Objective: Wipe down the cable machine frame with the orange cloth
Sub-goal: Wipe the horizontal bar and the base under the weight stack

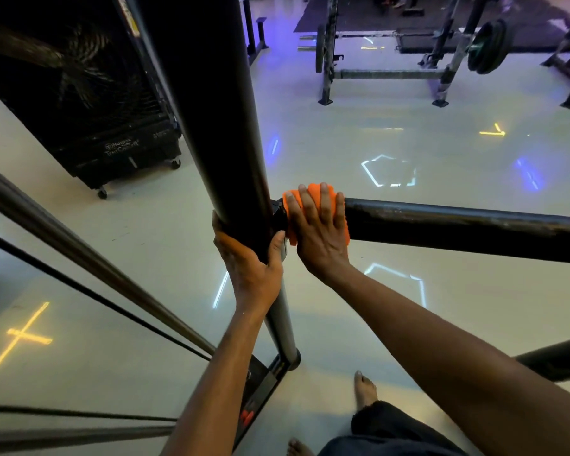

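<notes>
Fingers (pixel 326 209) of the right hand (pixel 320 232) lie spread and flat over the orange cloth (pixel 313 192), pressing it onto the horizontal bar (pixel 458 225) of the cable machine frame. The grip is a pressing palm, not a pinch: the cloth is draped over the top of the bar and hangs down its near side, with orange edges showing above the fingertips and beside the little finger. The cloth sits at the end of the bar, just beside the joint where the bar meets the upright post (pixel 224 126).

The left hand (pixel 247 258) is wrapped around the upright post directly below that joint, thumb on the right side of the post and the fingers curled behind it. The two hands are near each other, with the left thumb close to the lower edge of the cloth.

The upright post runs down to a base plate (pixel 270 370) on the floor (pixel 408 143). Thin cables (pixel 96 291) and a slanted rod (pixel 79 245) cross the left side of the view. Bare feet stand on the floor beside the base.

A black wheeled fan unit (pixel 89 103) stands behind the post on the left. A squat rack (pixel 392 60) with a loaded weight plate (pixel 486 47) stands well apart at the rear right.
</notes>
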`<state>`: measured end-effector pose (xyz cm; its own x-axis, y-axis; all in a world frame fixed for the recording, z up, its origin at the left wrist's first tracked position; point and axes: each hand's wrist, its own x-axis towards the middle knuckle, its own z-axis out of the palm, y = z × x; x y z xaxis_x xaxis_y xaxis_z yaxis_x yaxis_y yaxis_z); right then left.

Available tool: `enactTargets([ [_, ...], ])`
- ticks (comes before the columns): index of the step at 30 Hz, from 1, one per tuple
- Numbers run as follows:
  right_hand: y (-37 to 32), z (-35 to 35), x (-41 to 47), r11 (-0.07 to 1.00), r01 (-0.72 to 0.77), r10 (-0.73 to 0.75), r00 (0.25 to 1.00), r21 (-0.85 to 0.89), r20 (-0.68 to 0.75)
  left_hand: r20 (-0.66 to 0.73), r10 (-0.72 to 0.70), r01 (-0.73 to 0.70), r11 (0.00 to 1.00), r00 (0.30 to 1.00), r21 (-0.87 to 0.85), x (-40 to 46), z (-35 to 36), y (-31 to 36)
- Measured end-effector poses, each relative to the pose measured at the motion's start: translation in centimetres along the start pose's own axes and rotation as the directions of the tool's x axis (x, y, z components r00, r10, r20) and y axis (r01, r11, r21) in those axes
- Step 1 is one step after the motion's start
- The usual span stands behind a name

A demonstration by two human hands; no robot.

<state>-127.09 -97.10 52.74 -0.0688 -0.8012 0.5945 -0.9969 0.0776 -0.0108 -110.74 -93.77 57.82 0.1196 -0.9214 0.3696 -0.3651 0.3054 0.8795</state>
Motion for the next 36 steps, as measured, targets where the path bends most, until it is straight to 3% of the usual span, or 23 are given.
enactTargets([
  [3, 3.1, -0.7, -0.8, 0.999, 0.045, -0.046, 0.998, -0.026, -0.036, 0.022, 0.001, 0.000, 1.000, 1.000, -0.016, 0.1, -0.2, -0.2],
  [6, 5.0, -2.0, -2.0, 0.998, -0.026, 0.026, 1.000, -0.062, -0.005, 0.041, -0.023, 0.024, 0.999, 0.999, -0.027, -0.1, -0.1, -0.3],
  [10, 1.4, -1.6, -1.0, 0.992, -0.120, 0.121, 0.992, -0.041, 0.027, -0.006, -0.026, 0.026, 0.999, 1.000, -0.041, -0.3, 0.3, -0.2],
  [13, 0.1, -1.0, -0.2, 0.996, -0.078, 0.079, 0.997, -0.043, 0.018, -0.026, -0.005, 0.005, 0.999, 1.000, -0.035, -0.3, 0.6, 0.0],
  [19, 5.0, -1.8, -2.8, 0.996, 0.022, -0.029, 0.997, -0.087, -0.075, -0.005, -0.020, 0.020, 1.000, 1.000, -0.009, -0.4, 0.3, -0.8],
  [26, 1.7, -2.8, -1.1, 0.991, -0.125, 0.127, 0.991, -0.047, 0.045, 0.060, -0.175, 0.160, 0.967, 0.983, 0.200, -5.6, 1.3, -2.6],
  [30, 5.5, -3.9, -3.1, 0.989, -0.121, 0.121, 0.993, -0.083, -0.001, 0.102, -0.251, 0.214, 0.935, 0.963, 0.285, -11.3, 2.1, -2.6],
  [36, 7.1, -5.7, -4.1, 0.979, -0.181, 0.174, 0.982, -0.092, -0.076, 0.231, 0.088, -0.121, 0.983, 0.969, 0.136, -10.6, 5.7, -0.4],
])
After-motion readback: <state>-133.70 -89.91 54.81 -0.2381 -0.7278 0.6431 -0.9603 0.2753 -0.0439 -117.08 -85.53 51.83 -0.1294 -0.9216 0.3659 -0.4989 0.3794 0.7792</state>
